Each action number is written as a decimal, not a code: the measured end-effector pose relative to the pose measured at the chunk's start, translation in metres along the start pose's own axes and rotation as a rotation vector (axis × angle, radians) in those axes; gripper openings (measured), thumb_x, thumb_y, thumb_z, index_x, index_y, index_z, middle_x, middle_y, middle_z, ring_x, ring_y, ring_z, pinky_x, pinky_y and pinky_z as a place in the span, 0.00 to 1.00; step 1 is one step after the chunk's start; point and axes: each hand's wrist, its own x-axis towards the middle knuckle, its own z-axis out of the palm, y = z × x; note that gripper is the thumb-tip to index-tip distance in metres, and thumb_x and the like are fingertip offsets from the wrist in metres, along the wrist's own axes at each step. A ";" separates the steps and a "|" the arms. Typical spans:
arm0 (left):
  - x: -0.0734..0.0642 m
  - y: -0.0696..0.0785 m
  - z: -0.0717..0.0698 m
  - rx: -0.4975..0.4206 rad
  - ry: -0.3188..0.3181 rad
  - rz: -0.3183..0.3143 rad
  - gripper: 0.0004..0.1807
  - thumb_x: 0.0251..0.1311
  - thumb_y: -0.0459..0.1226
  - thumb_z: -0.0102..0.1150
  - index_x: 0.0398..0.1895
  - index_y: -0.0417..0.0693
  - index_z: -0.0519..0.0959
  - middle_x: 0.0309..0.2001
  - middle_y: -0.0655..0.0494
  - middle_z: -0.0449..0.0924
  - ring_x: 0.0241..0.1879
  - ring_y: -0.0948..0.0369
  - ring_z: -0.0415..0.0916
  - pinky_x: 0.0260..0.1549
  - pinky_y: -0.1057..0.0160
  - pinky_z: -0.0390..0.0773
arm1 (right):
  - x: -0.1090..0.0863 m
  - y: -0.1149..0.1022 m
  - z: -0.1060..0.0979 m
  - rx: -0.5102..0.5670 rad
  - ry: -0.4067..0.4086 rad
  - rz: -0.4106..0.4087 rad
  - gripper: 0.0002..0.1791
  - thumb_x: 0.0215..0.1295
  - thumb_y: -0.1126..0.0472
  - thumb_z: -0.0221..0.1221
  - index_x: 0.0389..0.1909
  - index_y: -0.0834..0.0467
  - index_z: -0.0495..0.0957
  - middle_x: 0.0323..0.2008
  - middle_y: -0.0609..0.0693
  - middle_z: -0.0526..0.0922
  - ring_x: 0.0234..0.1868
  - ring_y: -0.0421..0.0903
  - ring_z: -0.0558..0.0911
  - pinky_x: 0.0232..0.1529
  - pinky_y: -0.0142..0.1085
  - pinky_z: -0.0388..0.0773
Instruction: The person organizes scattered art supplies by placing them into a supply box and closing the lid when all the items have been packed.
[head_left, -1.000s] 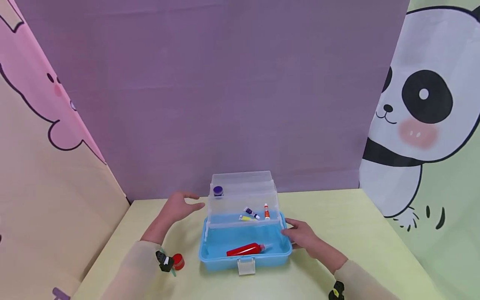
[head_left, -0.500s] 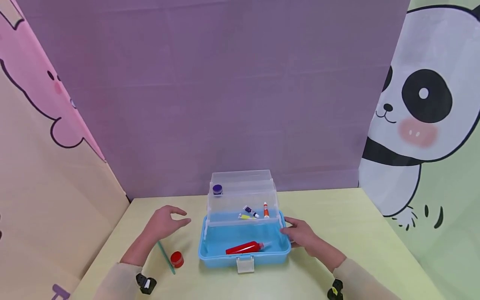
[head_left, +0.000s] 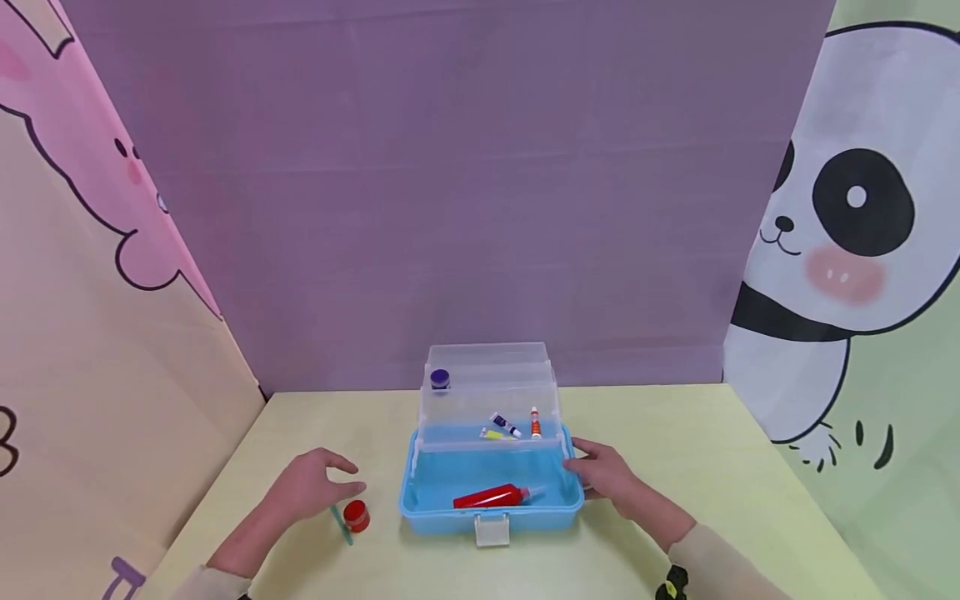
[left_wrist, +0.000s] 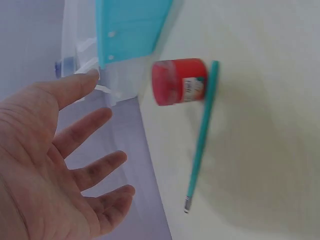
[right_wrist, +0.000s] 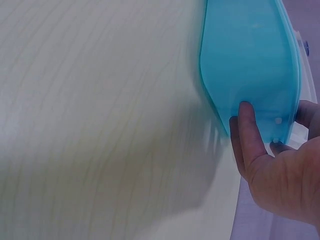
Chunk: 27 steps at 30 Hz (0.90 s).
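The left hand's fingers are loosely spread and free, near the red jar and the teal stick, while the right hand grips the right edge of the blue box between thumb and fingers. A red bottle lies inside the box, which stands on the counter with its clear lid raised behind
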 end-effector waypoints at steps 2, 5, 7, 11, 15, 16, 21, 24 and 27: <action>-0.003 -0.003 0.001 0.013 -0.018 -0.006 0.22 0.46 0.53 0.73 0.40 0.49 0.86 0.48 0.49 0.80 0.52 0.44 0.73 0.43 0.47 0.77 | 0.000 0.001 0.000 0.007 -0.003 0.001 0.35 0.63 0.57 0.64 0.68 0.65 0.65 0.47 0.62 0.80 0.37 0.52 0.84 0.34 0.49 0.83; -0.007 -0.008 0.005 0.024 -0.027 0.004 0.23 0.44 0.53 0.75 0.40 0.50 0.86 0.47 0.50 0.81 0.51 0.46 0.75 0.42 0.48 0.77 | 0.001 0.001 0.000 0.016 -0.002 -0.001 0.36 0.63 0.57 0.64 0.68 0.65 0.65 0.46 0.60 0.80 0.36 0.52 0.84 0.34 0.49 0.83; -0.008 -0.010 0.007 0.025 -0.030 0.017 0.24 0.42 0.52 0.76 0.41 0.49 0.86 0.46 0.51 0.82 0.51 0.46 0.76 0.43 0.47 0.77 | 0.001 0.001 0.000 0.022 0.000 -0.002 0.36 0.62 0.58 0.64 0.68 0.66 0.65 0.45 0.60 0.80 0.36 0.52 0.84 0.34 0.49 0.83; -0.008 -0.015 0.015 0.015 -0.039 0.022 0.28 0.38 0.52 0.78 0.43 0.48 0.86 0.45 0.53 0.83 0.51 0.46 0.76 0.45 0.45 0.76 | 0.002 0.002 -0.001 0.024 0.003 -0.001 0.35 0.62 0.58 0.64 0.68 0.66 0.65 0.45 0.60 0.80 0.36 0.52 0.84 0.34 0.49 0.83; -0.007 -0.019 0.023 0.001 -0.047 0.033 0.30 0.33 0.52 0.81 0.42 0.49 0.86 0.45 0.54 0.82 0.51 0.46 0.75 0.47 0.44 0.75 | 0.002 0.005 -0.003 0.025 0.004 0.000 0.36 0.63 0.57 0.64 0.68 0.65 0.65 0.45 0.60 0.80 0.36 0.52 0.84 0.35 0.48 0.83; -0.007 -0.020 0.024 0.004 -0.048 0.036 0.30 0.32 0.52 0.81 0.42 0.50 0.86 0.45 0.55 0.82 0.52 0.47 0.75 0.48 0.44 0.74 | 0.003 0.005 -0.003 0.026 0.002 0.000 0.36 0.63 0.57 0.64 0.69 0.65 0.65 0.45 0.60 0.80 0.36 0.52 0.84 0.35 0.48 0.83; -0.006 -0.023 0.026 0.021 -0.063 0.048 0.31 0.29 0.51 0.83 0.41 0.50 0.86 0.47 0.53 0.80 0.51 0.46 0.75 0.47 0.43 0.75 | 0.004 0.005 -0.002 0.024 0.004 0.007 0.36 0.63 0.56 0.64 0.69 0.64 0.64 0.44 0.59 0.80 0.36 0.51 0.84 0.35 0.48 0.83; -0.005 -0.025 0.027 0.016 -0.068 0.053 0.30 0.28 0.49 0.83 0.40 0.49 0.85 0.47 0.53 0.80 0.51 0.45 0.75 0.47 0.43 0.74 | 0.005 0.006 0.000 0.027 0.005 0.005 0.36 0.63 0.56 0.64 0.69 0.65 0.65 0.44 0.59 0.80 0.36 0.51 0.84 0.35 0.48 0.83; -0.005 -0.028 0.030 0.014 -0.065 0.041 0.28 0.26 0.48 0.84 0.37 0.51 0.86 0.45 0.55 0.81 0.50 0.48 0.75 0.46 0.44 0.75 | 0.004 0.006 0.000 0.037 -0.001 0.002 0.36 0.63 0.56 0.64 0.69 0.65 0.64 0.45 0.59 0.80 0.36 0.52 0.84 0.35 0.48 0.83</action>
